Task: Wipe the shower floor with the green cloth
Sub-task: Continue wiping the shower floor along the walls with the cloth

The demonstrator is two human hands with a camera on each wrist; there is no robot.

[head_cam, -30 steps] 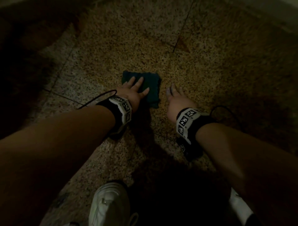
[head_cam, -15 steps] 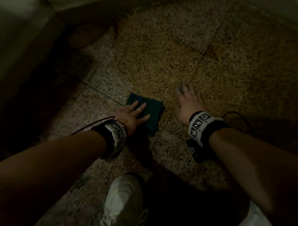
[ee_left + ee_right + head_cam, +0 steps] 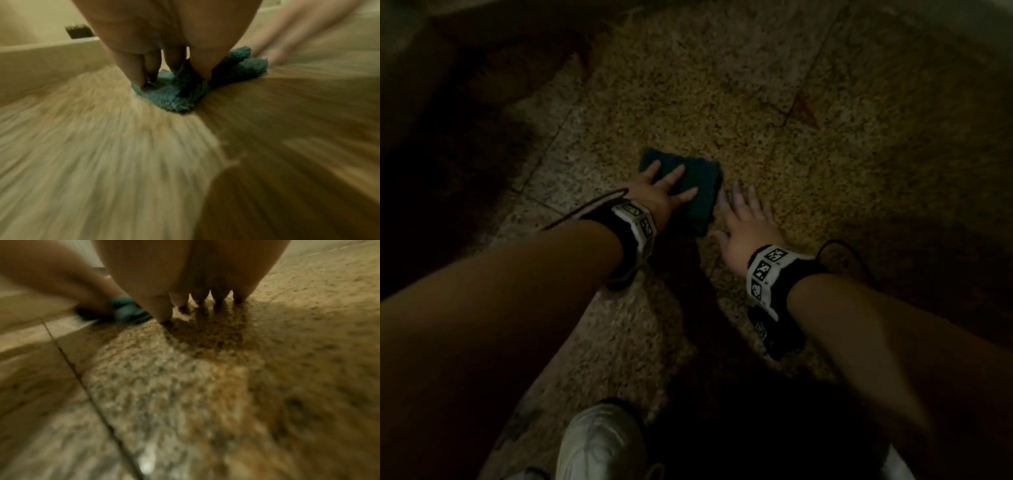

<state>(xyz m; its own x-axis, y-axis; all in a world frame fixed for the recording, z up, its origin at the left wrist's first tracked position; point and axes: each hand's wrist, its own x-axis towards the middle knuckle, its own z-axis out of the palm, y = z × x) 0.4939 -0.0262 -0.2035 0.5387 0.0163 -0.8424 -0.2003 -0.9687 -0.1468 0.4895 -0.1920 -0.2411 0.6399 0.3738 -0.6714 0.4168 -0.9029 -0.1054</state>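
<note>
The folded green cloth (image 3: 697, 186) lies flat on the speckled shower floor (image 3: 774, 102) in the middle of the head view. My left hand (image 3: 664, 190) presses down on it with spread, straight fingers. In the left wrist view the fingertips (image 3: 139, 76) dig into the fluffy cloth (image 3: 172, 95). My right hand (image 3: 744, 219) lies flat on the bare floor just right of the cloth, fingers straight. In the right wrist view its fingertips (image 3: 162, 311) touch the floor (image 3: 205, 369), with the cloth (image 3: 127, 309) to the left.
A pale wall base (image 3: 51, 53) runs along the left and far side. Dark grout lines (image 3: 544, 161) cross the floor. My white shoe (image 3: 599, 442) stands near the bottom of the head view. Deep shadow covers the left side and the lower middle.
The left hand has pushed the cloth forward over the floor. The right hand has moved in, close beside the cloth. The wrist views are motion-blurred.
</note>
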